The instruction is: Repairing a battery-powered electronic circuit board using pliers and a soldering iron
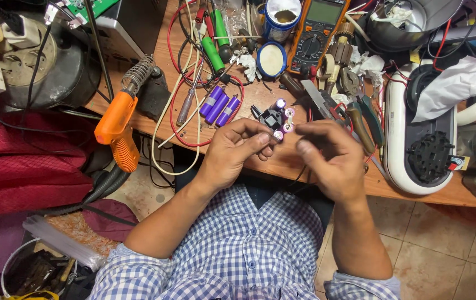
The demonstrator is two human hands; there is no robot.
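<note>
Above our lap, at the near edge of the wooden workbench (260, 94), our left hand (232, 153) is curled nearly closed, its thumb and fingertips pinching a small cluster of purple cylindrical battery cells (281, 125) set in a black plastic holder. We see the round pale ends of about four cells facing up at us, with the black holder showing on the side away from our left palm. Our right hand (329, 158) sits just beside it, fingers bent loosely inward and thumb forward, its fingertips meeting the same cluster from the other side; whether it truly grips the cells or only touches them we cannot tell. Beyond our left hand, three loose purple cells (219, 107) lie side by side on the bench within a loop of red wire (178, 114). Farther out past our left wrist an orange soldering gun (116, 126) hangs over the bench edge. Beyond our right hand lie pliers (360, 119) with dark handles, and farther still an orange multimeter (317, 33) beside a round blue tin (272, 59). Off to the outer side of our right hand rests a white appliance body (394, 139) with a black toothed part inside.
</note>
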